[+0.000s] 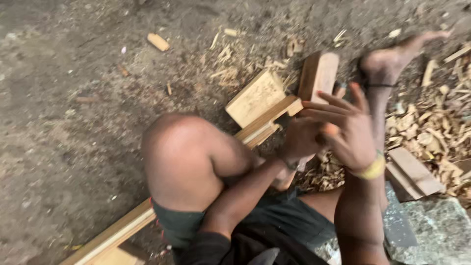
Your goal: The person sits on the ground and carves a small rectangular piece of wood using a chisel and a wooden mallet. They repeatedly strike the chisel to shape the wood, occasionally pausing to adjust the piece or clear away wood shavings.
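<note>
I sit on the dirt ground with my left knee (181,157) raised. A long pale wooden strip (122,225) runs diagonally from the lower left, under my leg, to its far end by my hands. My left hand (300,140) is curled close to that end; motion blur hides what it grips. My right hand (351,130), with a yellow band at the wrist, hovers just right of the left hand with fingers spread and nothing in it. A flat square wooden block (255,98) lies against the strip's end, and a second block (319,73) stands beside it.
My bare right foot (387,64) stretches out at the upper right. Wood shavings (431,127) pile up to the right. A short plank piece (414,172) rests near a grey stone slab (436,230). A small offcut (158,41) lies on the dirt.
</note>
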